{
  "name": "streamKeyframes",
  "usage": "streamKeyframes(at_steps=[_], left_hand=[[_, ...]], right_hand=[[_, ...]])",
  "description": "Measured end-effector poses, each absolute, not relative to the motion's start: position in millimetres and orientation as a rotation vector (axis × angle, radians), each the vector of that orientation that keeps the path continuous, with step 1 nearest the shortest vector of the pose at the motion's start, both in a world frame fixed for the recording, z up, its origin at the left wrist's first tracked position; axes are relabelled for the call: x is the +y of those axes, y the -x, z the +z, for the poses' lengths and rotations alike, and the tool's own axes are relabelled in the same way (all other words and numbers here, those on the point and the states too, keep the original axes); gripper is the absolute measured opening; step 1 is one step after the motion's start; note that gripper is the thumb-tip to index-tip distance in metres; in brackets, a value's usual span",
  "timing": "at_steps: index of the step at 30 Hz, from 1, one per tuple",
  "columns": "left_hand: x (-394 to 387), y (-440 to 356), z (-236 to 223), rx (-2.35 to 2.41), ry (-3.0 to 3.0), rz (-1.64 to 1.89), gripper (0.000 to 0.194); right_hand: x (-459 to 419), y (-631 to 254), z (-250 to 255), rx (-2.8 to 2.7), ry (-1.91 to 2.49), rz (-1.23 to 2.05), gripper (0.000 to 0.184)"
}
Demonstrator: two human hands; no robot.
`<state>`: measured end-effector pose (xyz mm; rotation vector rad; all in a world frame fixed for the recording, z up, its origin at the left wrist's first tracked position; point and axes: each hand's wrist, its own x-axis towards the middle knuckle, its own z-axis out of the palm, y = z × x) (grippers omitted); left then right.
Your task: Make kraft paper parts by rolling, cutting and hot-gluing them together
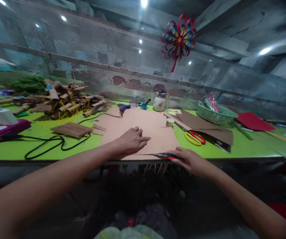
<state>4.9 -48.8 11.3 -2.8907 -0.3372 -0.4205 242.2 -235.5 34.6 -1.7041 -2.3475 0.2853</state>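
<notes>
Brown paper [145,122], apparently one large sheet, lay at the near edge of the bench [247,149], the left hand [132,140] pressed on it with fingers partly spread, the right hand [191,161] closed around a black-and-red cutting tool [163,155]. Risk: a light press could have let the sheet slip and the cut wander. Also listed: one pair of red-and-yellow scissors [188,132], one glue gun [124,107], one bottle [159,103], one basket [217,116], and tubes [65,105] too tangled to count.
</notes>
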Motion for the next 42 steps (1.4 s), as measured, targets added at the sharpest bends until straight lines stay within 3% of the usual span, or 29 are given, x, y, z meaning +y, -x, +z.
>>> streamKeyframes(at_steps=[14,21,31,42], left_hand=[[-48.1,-4.7,9.4,-0.412,2.904,-0.454,0.046],[-49.8,-3.1,10.8,-0.417,2.901,-0.453,0.046],[-47.4,-2.7,8.2,-0.381,2.851,-0.506,0.041],[-15.4,0.3,26.3,-0.112,3.025,-0.154,0.021]], right_hand=[[-233.2,-224.7,35.5,-2.374,1.683,0.268,0.038],[-212.5,-206.0,33.3,-2.31,1.708,0.256,0.027],[-224.1,-206.0,42.9,-2.368,1.694,0.295,0.035],[-209.7,-197.4,38.5,-2.393,1.768,0.234,0.03]])
